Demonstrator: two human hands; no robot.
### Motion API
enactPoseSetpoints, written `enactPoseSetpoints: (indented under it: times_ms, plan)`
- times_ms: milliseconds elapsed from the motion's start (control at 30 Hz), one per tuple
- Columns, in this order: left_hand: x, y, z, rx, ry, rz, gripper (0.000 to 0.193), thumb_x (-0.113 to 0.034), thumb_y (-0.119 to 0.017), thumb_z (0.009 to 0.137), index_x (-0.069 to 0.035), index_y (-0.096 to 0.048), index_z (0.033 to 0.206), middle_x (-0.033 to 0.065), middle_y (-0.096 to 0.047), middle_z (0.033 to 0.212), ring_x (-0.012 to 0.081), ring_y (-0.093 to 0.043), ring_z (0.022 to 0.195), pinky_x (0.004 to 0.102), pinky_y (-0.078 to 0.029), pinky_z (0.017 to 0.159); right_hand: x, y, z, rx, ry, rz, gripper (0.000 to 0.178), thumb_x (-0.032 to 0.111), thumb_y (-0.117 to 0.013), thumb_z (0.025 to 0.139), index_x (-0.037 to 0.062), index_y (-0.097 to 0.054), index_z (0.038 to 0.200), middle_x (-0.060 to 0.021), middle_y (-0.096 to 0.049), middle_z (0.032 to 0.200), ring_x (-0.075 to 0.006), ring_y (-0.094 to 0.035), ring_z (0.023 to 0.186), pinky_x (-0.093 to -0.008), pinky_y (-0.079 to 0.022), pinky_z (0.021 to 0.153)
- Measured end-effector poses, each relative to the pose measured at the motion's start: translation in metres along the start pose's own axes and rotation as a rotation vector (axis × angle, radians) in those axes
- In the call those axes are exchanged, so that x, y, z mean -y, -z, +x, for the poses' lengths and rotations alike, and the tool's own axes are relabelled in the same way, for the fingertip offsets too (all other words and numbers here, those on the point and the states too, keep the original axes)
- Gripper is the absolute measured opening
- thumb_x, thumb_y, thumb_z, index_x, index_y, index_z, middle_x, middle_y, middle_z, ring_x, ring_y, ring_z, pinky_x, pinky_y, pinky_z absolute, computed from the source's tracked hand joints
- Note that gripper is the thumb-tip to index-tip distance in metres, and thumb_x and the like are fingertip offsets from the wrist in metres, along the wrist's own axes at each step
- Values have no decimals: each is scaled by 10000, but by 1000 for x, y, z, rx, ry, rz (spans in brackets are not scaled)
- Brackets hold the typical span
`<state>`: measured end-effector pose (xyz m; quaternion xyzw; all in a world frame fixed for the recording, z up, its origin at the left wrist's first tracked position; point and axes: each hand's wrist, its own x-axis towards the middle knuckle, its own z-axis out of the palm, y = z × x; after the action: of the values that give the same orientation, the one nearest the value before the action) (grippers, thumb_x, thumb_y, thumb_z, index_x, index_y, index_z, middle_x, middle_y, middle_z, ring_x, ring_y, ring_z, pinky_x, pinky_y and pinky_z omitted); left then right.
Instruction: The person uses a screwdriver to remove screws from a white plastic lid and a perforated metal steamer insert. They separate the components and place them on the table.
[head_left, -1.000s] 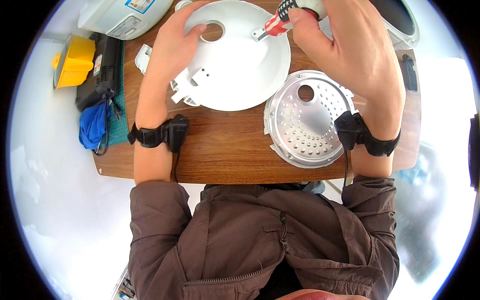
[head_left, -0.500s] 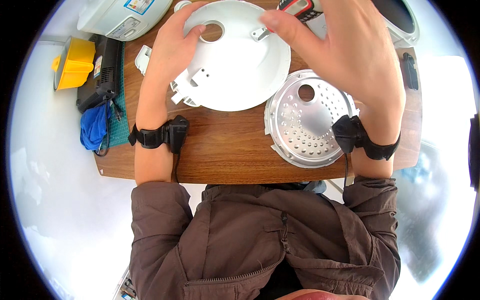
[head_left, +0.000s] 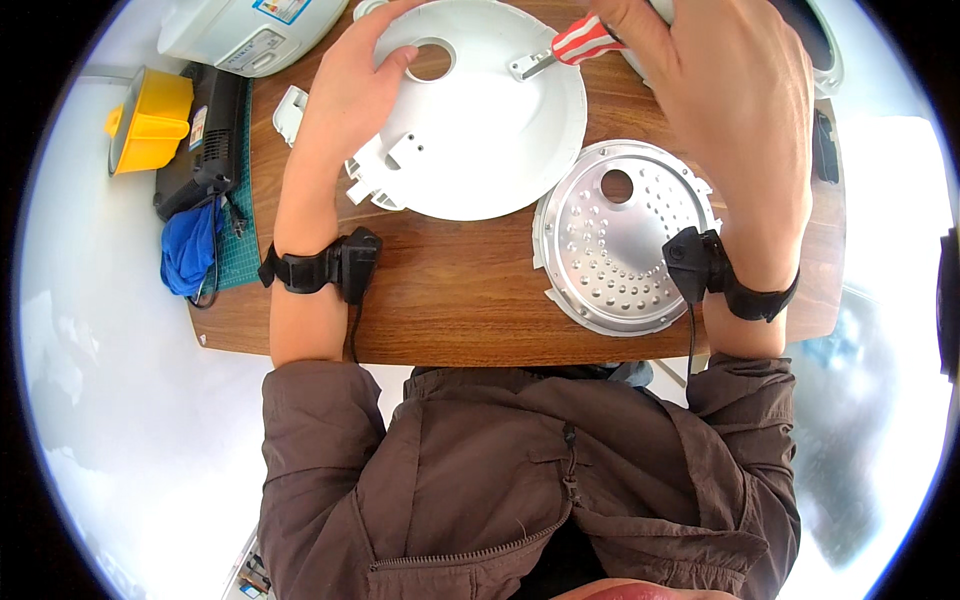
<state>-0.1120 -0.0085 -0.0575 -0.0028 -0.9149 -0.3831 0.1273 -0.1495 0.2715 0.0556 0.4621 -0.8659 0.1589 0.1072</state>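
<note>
The white round cover (head_left: 490, 140) lies on the tabletop (head_left: 450, 290), left of centre and well apart from the near edge. The left hand (head_left: 362, 88) is laid over the cover's left portion, its thumb spread from the fingers and pointing at the cover's round hole; the fingertips run to the top of the view, so whether they grip the rim cannot be told. The right hand (head_left: 735, 95) is closed around the red-and-white handle of a screwdriver (head_left: 583, 42); some of its fingers are hidden. The screwdriver is tilted, its shaft reaching down-left to a small pale fitting (head_left: 518, 69) on the cover. A dimpled metal disc (head_left: 630, 240) lies near the tabletop's near edge, right of the cover. Along the left edge, a blue cloth (head_left: 188, 252) lies beside a black device (head_left: 212, 145).
</note>
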Motion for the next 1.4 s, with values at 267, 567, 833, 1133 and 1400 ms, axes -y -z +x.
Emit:
enactPoseSetpoints:
  times_ms: [267,567,833,1133,1400]
  plan:
    - [-1,-1,1,-8,-4,38,469,50,-625,896,-9,-598,1360,189,-652,1301,310,-602,1255,364,-452,1070,11,-50,0,-498,-23,35,414,128,-736,897,-5,-601,1265,-156,-657,893,-307,-632,758,-383,-502,689]
    - [2,0,0,-11,-35,42,463,42,-632,899,-10,-601,1358,192,-651,1299,313,-599,1255,366,-449,1072,28,-1,15,-132,-432,435,504,80,-734,875,25,-570,1348,-148,-625,897,-271,-618,780,-387,-500,657]
    - [4,1,-1,2,-41,51,471,34,-629,906,-12,-592,1373,196,-643,1311,318,-597,1259,370,-450,1074,15,-14,3,-151,-321,-13,539,82,-784,839,17,-577,1333,-169,-657,890,-268,-645,769,-399,-515,699]
    - [1,0,0,5,-55,35,455,34,-606,910,-1,-593,1364,206,-642,1311,328,-599,1260,376,-455,1070,-8,-30,0,-294,185,178,481,78,-737,869,-17,-576,1313,-151,-616,898,-275,-643,755,-382,-521,686]
    - [-2,0,1,12,-1,79,448,18,-613,913,-3,-595,1360,207,-645,1305,335,-603,1253,385,-454,1071,1,-24,-5,-192,-124,89,509,14,-692,841,-17,-567,1333,-165,-566,964,-277,-607,712,-379,-500,637]
